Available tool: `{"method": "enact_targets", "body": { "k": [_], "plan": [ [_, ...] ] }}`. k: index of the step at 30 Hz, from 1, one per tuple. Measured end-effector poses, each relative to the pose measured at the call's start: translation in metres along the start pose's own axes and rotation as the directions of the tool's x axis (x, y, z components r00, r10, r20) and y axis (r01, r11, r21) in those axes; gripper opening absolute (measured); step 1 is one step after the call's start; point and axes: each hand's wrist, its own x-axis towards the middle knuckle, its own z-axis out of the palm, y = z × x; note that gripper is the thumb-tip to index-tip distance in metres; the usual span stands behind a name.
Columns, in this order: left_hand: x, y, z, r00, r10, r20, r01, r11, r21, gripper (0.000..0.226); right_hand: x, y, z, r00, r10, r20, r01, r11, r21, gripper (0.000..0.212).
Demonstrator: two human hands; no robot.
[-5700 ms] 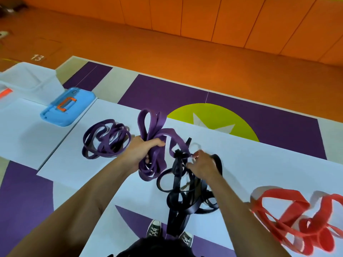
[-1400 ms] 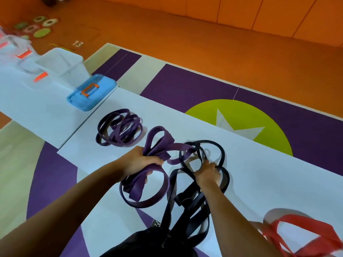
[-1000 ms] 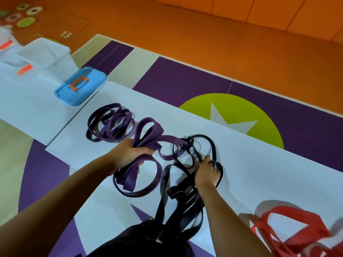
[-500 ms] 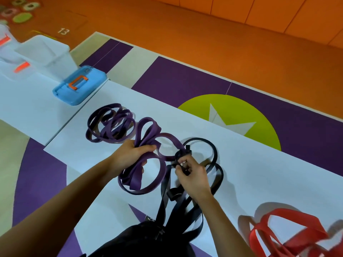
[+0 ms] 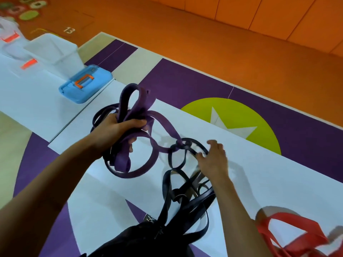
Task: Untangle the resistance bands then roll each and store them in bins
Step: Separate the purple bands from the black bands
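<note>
My left hand [image 5: 115,132] grips a bunch of loops of the wide purple band [image 5: 161,125] and holds it raised above the white table [image 5: 278,182]. One purple loop runs right and is hooked through the black band [image 5: 185,204] at a knot [image 5: 181,144]. My right hand [image 5: 213,162] is blurred, its fingers spread and touching the upper loop of the black band. The rest of the black band trails toward my body. A second, darker purple band [image 5: 98,115] lies partly hidden behind my left hand.
A red band [image 5: 289,236] lies tangled at the table's lower right. A blue lidded box [image 5: 85,84] with an orange handle and two clear bins [image 5: 53,51] stand on the neighbouring table at the left. Orange floor and wall lie beyond.
My left hand has lifted the purple bundle up and away, stretching a loop toward the knot. My right hand let go of the knot and shifted right onto the black loop.
</note>
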Motion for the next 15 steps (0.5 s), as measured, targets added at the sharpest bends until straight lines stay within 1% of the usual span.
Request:
{"method": "enact_targets", "body": {
  "k": [1, 2, 3, 4, 5, 7, 8, 10, 12, 13, 14, 15],
  "plan": [
    [0.000, 0.002, -0.001, 1.000, 0.007, 0.011, -0.007, 1.000, 0.013, 0.023, 0.003, -0.008, 0.005, 0.999, -0.043, 0.027, 0.039, 0.986, 0.162, 0.057],
    [0.000, 0.003, 0.000, 1.000, 0.012, 0.028, -0.012, 1.000, 0.019, 0.028, 0.005, -0.012, 0.014, 0.996, -0.065, 0.061, 0.050, 0.974, 0.220, 0.064],
    [-0.001, 0.005, 0.002, 0.999, 0.014, 0.044, -0.015, 1.000, 0.021, 0.030, 0.005, -0.014, 0.021, 0.991, -0.103, 0.081, 0.086, 0.978, 0.191, 0.072],
    [-0.002, 0.007, 0.003, 0.998, 0.016, 0.057, -0.017, 1.000, 0.021, 0.027, 0.007, -0.015, 0.028, 0.985, -0.138, 0.099, 0.126, 0.984, 0.124, 0.078],
    [-0.003, 0.009, 0.004, 0.998, 0.019, 0.062, -0.021, 1.000, 0.024, 0.025, 0.010, -0.013, 0.036, 0.979, -0.160, 0.122, 0.149, 0.984, 0.095, 0.076],
    [-0.004, 0.012, 0.004, 0.998, 0.022, 0.053, -0.024, 0.999, 0.040, 0.029, 0.015, -0.017, 0.044, 0.965, -0.137, 0.226, 0.092, 0.976, 0.198, 0.058],
    [-0.003, 0.013, 0.003, 0.999, 0.020, 0.048, -0.022, 0.999, 0.046, 0.030, 0.018, -0.017, 0.050, 0.959, -0.136, 0.250, 0.083, 0.973, 0.215, 0.048],
    [-0.003, 0.013, 0.000, 0.999, 0.013, 0.046, -0.015, 0.999, 0.040, 0.029, 0.024, -0.012, 0.065, 0.931, -0.139, 0.338, 0.085, 0.982, 0.172, 0.031],
    [-0.004, 0.013, -0.002, 0.999, 0.011, 0.048, -0.013, 0.999, 0.037, 0.025, 0.028, 0.000, 0.084, 0.888, -0.162, 0.430, 0.119, 0.985, 0.124, 0.019],
    [-0.004, 0.013, -0.001, 0.999, 0.010, 0.052, -0.012, 0.999, 0.042, 0.024, 0.022, -0.001, 0.084, 0.882, -0.156, 0.444, 0.121, 0.987, 0.107, 0.014],
    [-0.004, 0.012, -0.001, 0.998, 0.007, 0.057, -0.010, 0.999, 0.049, 0.025, 0.017, -0.004, 0.082, 0.890, -0.142, 0.434, 0.095, 0.987, 0.127, 0.009],
    [-0.003, 0.011, -0.001, 0.998, 0.004, 0.060, -0.007, 0.998, 0.057, 0.024, 0.011, -0.010, 0.075, 0.900, -0.140, 0.413, 0.067, 0.980, 0.188, 0.008]
  ]
}}
